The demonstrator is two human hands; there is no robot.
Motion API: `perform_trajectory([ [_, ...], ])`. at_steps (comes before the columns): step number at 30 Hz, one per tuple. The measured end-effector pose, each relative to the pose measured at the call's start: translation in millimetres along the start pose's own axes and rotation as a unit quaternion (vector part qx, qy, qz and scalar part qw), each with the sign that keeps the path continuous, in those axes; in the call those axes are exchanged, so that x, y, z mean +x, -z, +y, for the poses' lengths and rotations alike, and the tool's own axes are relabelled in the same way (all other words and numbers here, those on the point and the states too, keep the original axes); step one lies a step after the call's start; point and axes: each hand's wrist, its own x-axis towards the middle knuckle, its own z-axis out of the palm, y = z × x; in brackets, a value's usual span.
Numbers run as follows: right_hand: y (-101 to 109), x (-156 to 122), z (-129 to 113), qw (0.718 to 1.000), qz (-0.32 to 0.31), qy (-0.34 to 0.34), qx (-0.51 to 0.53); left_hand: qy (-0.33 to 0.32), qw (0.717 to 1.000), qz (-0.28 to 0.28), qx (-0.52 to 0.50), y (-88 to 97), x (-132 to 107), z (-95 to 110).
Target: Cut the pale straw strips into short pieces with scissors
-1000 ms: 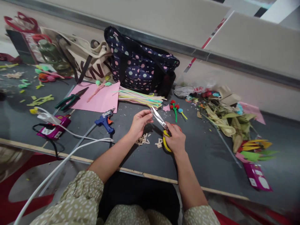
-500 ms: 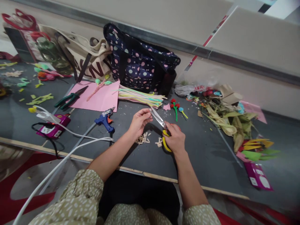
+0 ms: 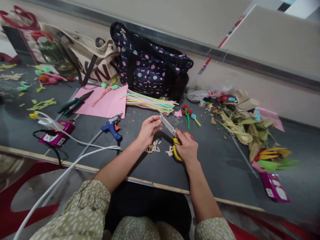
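Note:
My right hand is wrapped round the yellow and red handles of a pair of scissors. Their blades point up and left, toward the fingertips of my left hand. Those fingers are pinched together beside the blade tips; whatever small piece they hold is too small to make out. Below the hands, short pale cut pieces lie in a loose pile on the dark table, and a smaller pile sits by the scissor handles.
A blue glue gun lies left of my hands, its cord trailing. Behind are pliers, a pink sheet, a bundle of pastel strips and a dark patterned bag. Dried husks lie at the right.
Both hands stay in nearly the same place, with the scissors still between them. The scissor blades look slightly differently angled; nothing else on the table has visibly moved.

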Motion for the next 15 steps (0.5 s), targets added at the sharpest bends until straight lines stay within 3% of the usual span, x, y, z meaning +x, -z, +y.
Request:
perform_trajectory([
  [15,-1.3,-1.6,0.5,1.0,-0.004,0.008,-0.005,-0.006,1.0,0.0,0.009,-0.8,0.3,1.6],
])
